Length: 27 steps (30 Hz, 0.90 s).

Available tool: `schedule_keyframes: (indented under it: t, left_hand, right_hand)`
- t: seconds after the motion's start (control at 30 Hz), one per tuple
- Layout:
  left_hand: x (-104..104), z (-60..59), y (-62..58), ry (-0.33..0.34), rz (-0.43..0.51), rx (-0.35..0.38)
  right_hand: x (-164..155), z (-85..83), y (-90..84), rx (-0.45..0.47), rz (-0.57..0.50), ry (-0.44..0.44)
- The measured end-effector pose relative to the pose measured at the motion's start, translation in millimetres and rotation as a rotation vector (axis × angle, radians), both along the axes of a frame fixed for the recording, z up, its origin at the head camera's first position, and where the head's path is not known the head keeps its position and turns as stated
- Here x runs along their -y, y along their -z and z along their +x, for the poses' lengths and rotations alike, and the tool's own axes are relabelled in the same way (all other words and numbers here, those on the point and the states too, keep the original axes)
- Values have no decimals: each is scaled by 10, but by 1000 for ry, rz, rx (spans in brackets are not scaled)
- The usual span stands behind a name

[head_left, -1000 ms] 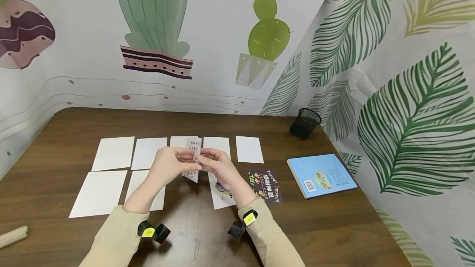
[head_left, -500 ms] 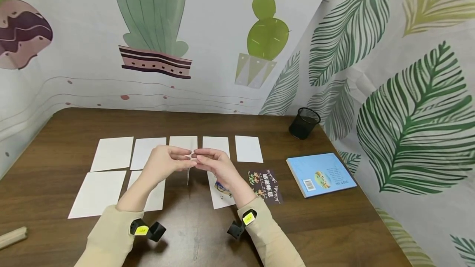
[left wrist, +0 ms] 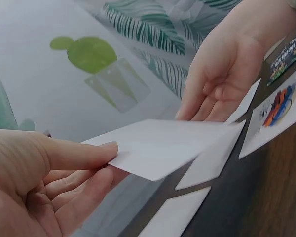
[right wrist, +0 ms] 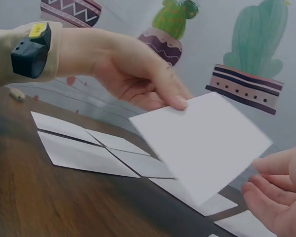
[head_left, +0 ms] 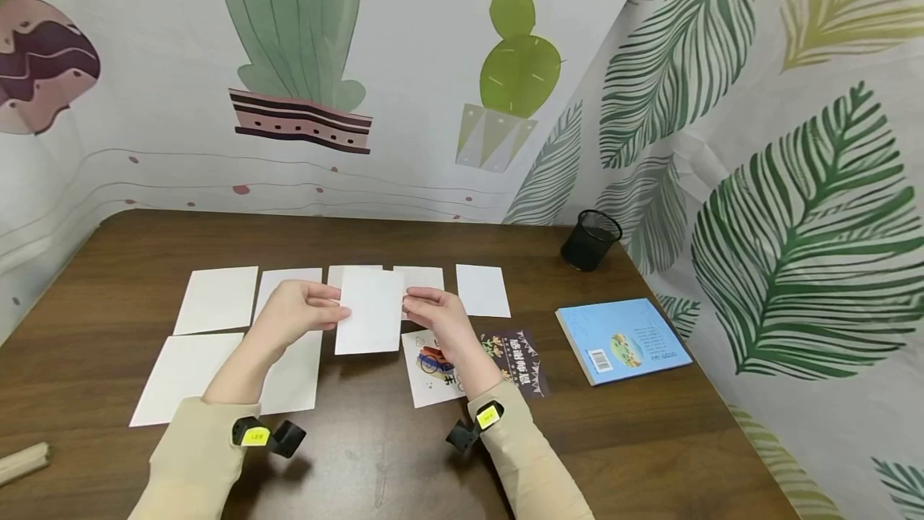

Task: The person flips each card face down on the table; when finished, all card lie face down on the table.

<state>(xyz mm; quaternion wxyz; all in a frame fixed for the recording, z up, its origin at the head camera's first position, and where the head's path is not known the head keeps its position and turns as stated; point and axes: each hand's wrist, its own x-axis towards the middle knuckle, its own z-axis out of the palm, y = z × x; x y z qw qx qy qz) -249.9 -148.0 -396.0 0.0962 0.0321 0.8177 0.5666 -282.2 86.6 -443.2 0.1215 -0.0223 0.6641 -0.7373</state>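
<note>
In the head view a white card, its facing side blank, is held up over the middle of the table. My left hand pinches its left edge, the thumb lying on the face and fingers beneath. Against the opposite edge, my right hand has its fingertips touching or very close, fingers loosely bent; no firm grip shows in the right wrist view. Below the right hand lie a white card with a coloured drawing and a dark card with white lettering, partly covered by the forearm.
Several blank white cards lie in rows, including a large one at front left and one at back right. A blue book lies at right, with a black mesh pen cup behind it. A pale wooden piece sits far left.
The card showed its printed side, then turned edge-on, and now shows its blank side. The left hand has moved left; the right hand's fingers have moved slightly right, to the card's edge.
</note>
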Motion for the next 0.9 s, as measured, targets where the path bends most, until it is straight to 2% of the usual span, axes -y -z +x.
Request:
schedule_keyframes:
  t: [0.37, 0.53, 0.67, 0.9]
  left_hand:
    - [72, -72, 199, 65, 2, 92]
    - [104, -84, 250, 90, -46, 132]
    - [135, -90, 295, 77, -86, 151]
    - [161, -102, 347, -7, -89, 199]
  right_hand:
    - [12, -10, 15, 62, 65, -11]
    - [7, -9, 22, 90, 116, -45]
    - [3, -2, 29, 126, 196, -115]
    - [23, 18, 51, 155, 270, -182]
